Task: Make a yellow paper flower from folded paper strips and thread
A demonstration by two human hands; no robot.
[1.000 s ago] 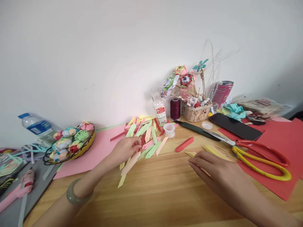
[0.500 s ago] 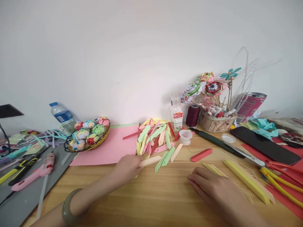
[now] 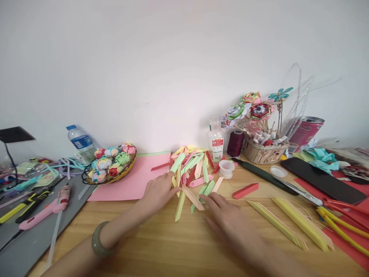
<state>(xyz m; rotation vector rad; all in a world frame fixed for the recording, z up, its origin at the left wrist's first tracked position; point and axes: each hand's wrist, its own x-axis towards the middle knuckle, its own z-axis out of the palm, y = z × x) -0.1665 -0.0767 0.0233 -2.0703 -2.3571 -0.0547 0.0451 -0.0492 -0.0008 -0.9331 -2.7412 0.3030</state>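
Observation:
My left hand (image 3: 160,192), with a green bangle on its wrist, rests at the front left of a pile of folded paper strips (image 3: 191,163) in green, yellow, pink, red and peach. Its thumb and fingers close at the near end of a peach paper strip (image 3: 192,198); its fingertips are partly hidden. A yellow-green strip (image 3: 180,207) juts out toward me below the thumb. From the right comes my right hand (image 3: 226,217), slightly blurred, fingers apart and holding nothing. Those fingertips are beside the peach strip and two green strips (image 3: 206,189).
Pink paper (image 3: 129,188) lies under a basket of paper balls (image 3: 131,169). Right are a red strip (image 3: 245,190), yellow strip stacks (image 3: 300,223), scissors (image 3: 311,198), a phone (image 3: 323,179) and a flower basket (image 3: 263,152). A pink glue gun (image 3: 43,215) lies left.
My right hand has moved left, away from the yellow strips, to the pile's front. The peach strip has turned to slant toward me, and a yellow-green strip now sticks out in front.

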